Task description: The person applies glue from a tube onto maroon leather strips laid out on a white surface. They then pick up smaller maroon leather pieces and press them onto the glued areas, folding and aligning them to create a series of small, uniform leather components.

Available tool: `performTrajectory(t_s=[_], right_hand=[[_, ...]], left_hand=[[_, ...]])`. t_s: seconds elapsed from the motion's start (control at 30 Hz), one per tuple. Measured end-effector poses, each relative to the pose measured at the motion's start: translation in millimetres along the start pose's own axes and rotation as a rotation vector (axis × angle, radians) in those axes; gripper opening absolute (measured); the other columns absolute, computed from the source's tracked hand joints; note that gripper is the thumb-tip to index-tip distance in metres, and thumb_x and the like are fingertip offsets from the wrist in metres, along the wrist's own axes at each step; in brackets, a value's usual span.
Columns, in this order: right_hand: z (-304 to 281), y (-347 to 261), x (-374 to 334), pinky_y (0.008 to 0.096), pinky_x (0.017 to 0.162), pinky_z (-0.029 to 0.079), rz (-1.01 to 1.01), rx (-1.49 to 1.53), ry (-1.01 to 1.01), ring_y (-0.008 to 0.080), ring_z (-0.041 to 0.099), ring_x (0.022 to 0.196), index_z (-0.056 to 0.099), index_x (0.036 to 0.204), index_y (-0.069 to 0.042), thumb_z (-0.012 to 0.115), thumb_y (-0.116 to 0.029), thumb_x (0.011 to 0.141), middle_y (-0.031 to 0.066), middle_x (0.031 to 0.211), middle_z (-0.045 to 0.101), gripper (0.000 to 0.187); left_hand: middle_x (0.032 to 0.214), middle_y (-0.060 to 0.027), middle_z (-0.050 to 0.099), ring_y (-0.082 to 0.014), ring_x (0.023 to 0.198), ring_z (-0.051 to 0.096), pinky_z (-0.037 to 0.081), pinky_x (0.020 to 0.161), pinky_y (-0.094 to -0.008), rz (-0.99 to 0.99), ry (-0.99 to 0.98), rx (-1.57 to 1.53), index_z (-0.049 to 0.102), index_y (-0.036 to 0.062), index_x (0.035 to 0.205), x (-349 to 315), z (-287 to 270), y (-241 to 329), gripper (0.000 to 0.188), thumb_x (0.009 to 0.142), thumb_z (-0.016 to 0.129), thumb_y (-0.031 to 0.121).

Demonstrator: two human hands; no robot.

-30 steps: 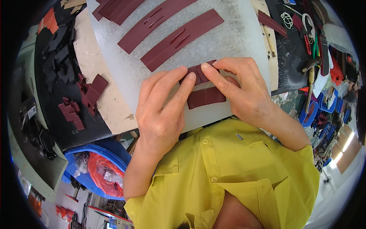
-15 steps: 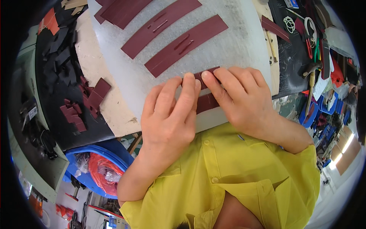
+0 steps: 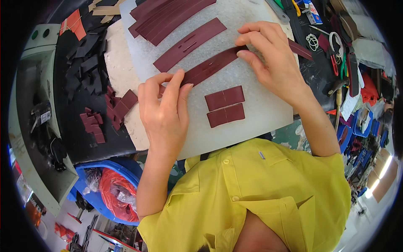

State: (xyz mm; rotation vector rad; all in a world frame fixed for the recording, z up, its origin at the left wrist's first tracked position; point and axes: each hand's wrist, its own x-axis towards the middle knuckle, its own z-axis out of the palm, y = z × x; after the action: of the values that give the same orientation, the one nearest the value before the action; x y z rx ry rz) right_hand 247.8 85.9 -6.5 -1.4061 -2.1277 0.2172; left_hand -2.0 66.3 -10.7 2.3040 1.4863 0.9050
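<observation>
Maroon strip, plus bag in tub

No wording is legible. A small white rectangular label sits on a dark plastic packet. A rectangular blue-and-white box bears tiny print.

Workshop, by the look of it, handling cut sheet material. Maroon strips laid out on a pale work sheet, heap of black cut pieces on a dark bench. Hammer at right, red-handled tool near it. Grey housing with push buttons at left, blue tub below, blue bins far right.
</observation>
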Motion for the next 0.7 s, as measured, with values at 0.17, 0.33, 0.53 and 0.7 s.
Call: performTrajectory(t_s=[0.17,0.33,0.53,0.7], right_hand=[[-13.3,-16.9,0.4,0.0396,0.074,0.051,0.334,0.325,-0.128,0.0306,0.062,0.085,0.068,0.102,-0.006,0.076,-0.005,0.080,0.0081,0.093,0.065,0.024],[-2.6,-32.2,-0.5,0.0352,0.070,0.053,0.055,0.073,-0.017,0.0293,0.062,0.079,0.068,0.101,-0.003,0.072,-0.001,0.082,0.0094,0.088,0.064,0.019],[3.8,-26.4,-22.2,0.0360,0.074,0.055,-0.014,0.152,-0.018,0.0291,0.062,0.086,0.070,0.118,-0.005,0.070,0.005,0.076,0.0096,0.097,0.063,0.043],[4.9,-22.7,-25.2,0.0348,0.073,0.055,-0.093,0.122,-0.026,0.0286,0.062,0.092,0.069,0.125,-0.004,0.068,0.008,0.070,0.0107,0.105,0.063,0.056]], left_hand=[[0.084,-0.0070,0.062,-0.0233,0.074,0.056,0.047,0.067,-0.0359,-0.103,-0.011,-0.162,0.066,0.0027,0.095,3.2,0.3,4.3,0.019,0.080,0.077,-0.001],[0.082,-0.0065,0.063,-0.0228,0.074,0.059,0.048,0.064,-0.0360,-0.149,0.076,-0.286,0.066,0.0035,0.090,13.8,15.3,19.8,0.018,0.078,0.078,-0.003],[0.099,-0.0115,0.068,-0.0274,0.084,0.064,0.053,0.072,-0.0363,0.117,0.022,-0.267,0.074,0.0022,0.099,14.5,17.3,8.4,0.028,0.072,0.081,-0.001],[0.107,-0.0137,0.069,-0.0292,0.091,0.066,0.054,0.077,-0.0365,0.154,-0.035,-0.234,0.076,0.0025,0.106,12.3,17.7,3.5,0.034,0.073,0.078,-0.005]])
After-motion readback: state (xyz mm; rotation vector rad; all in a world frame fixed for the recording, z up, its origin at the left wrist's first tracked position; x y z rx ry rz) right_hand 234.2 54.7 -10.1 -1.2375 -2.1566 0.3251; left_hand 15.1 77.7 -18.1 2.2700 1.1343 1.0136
